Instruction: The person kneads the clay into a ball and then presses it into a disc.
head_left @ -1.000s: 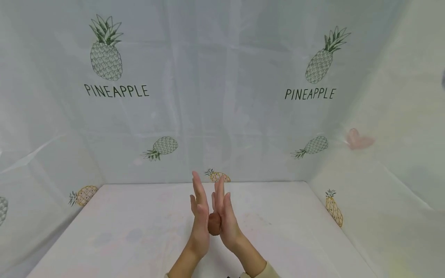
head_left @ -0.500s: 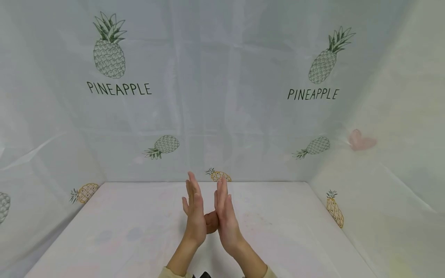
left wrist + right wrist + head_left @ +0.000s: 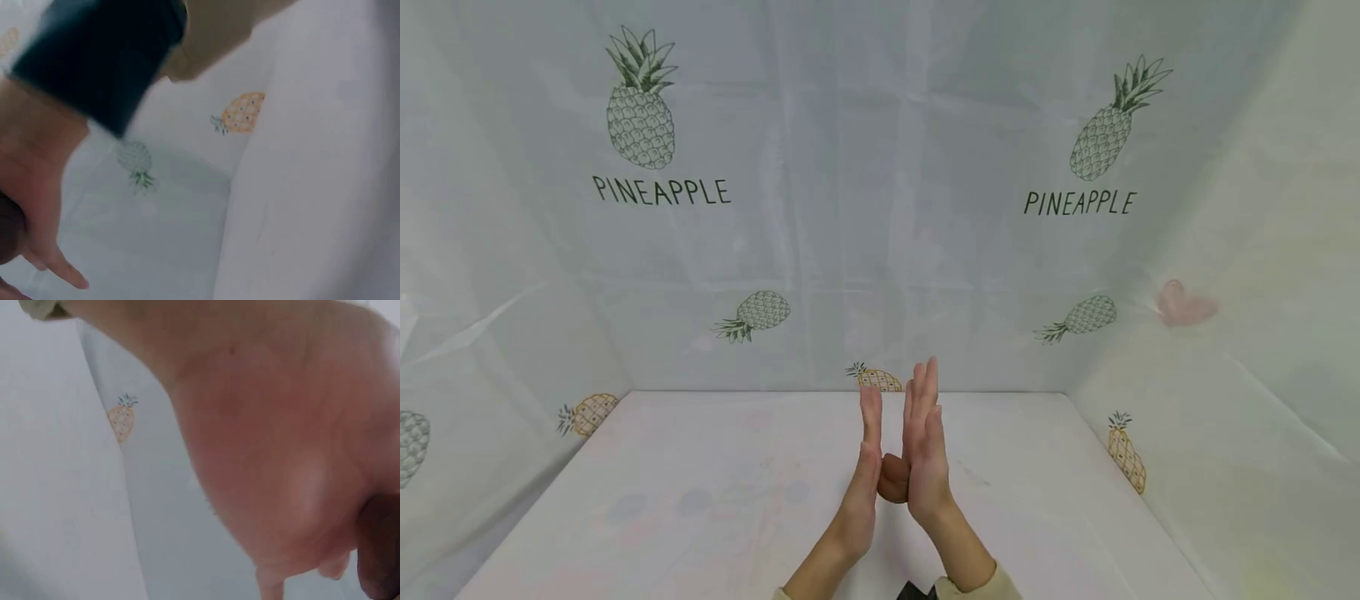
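A brown lump of clay (image 3: 892, 478) sits between two upright palms in the head view, raised above the white table. A crease runs across its near face. My left hand (image 3: 861, 487) presses it from the left, fingers straight and pointing up and away. From the right, the palm of my right hand (image 3: 928, 462) bears on it, fingers also straight and reaching slightly farther. Part of the lump (image 3: 9, 230) shows under the left palm at the left wrist view's edge. In the right wrist view the lump (image 3: 382, 550) is dark beside the right palm, cut off by the frame.
The white table (image 3: 737, 500) has faint coloured stains. A pale sheet printed with pineapples (image 3: 835, 208) hangs behind it and along both sides. A dark band (image 3: 106, 62) encircles the left wrist, below a beige sleeve (image 3: 225, 34).
Both hands drift slightly left, then move right with the lump between them. The right hand slides forward against the left. The lump, round and smooth before, now shows a crease.
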Demonstrator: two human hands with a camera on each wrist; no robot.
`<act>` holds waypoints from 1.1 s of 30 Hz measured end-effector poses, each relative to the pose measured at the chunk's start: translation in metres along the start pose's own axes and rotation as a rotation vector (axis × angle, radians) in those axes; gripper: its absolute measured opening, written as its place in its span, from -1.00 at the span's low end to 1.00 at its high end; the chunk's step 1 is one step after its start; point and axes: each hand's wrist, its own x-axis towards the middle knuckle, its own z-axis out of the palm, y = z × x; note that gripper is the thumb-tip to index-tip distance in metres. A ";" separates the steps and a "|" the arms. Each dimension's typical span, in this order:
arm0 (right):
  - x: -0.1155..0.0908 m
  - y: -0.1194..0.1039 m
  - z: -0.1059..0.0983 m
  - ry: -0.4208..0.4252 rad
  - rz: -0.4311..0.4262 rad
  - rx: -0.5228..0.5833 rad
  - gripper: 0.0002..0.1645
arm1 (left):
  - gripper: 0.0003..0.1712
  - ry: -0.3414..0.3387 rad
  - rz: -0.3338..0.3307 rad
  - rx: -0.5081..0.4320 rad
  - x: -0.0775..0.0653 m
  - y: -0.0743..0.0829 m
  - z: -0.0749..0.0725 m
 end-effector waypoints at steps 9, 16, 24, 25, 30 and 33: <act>0.001 0.020 -0.001 -0.087 0.081 0.017 -0.29 | -0.32 0.011 0.098 0.008 -0.004 0.020 -0.002; -0.006 0.026 0.017 -0.226 0.124 0.000 -0.29 | -0.30 0.145 0.153 0.080 0.000 0.026 -0.021; -0.011 0.015 0.030 -0.248 0.075 -0.025 -0.32 | -0.26 0.212 0.110 0.140 0.006 0.013 -0.034; -0.011 0.014 0.030 -0.246 0.058 -0.024 -0.31 | -0.26 0.216 0.105 0.152 0.007 0.010 -0.034; -0.010 0.008 0.025 -0.210 -0.019 -0.039 -0.28 | -0.28 0.229 0.019 0.187 0.006 0.002 -0.027; -0.008 0.004 0.020 -0.173 -0.037 -0.044 -0.29 | -0.30 0.208 -0.025 0.178 0.005 0.000 -0.019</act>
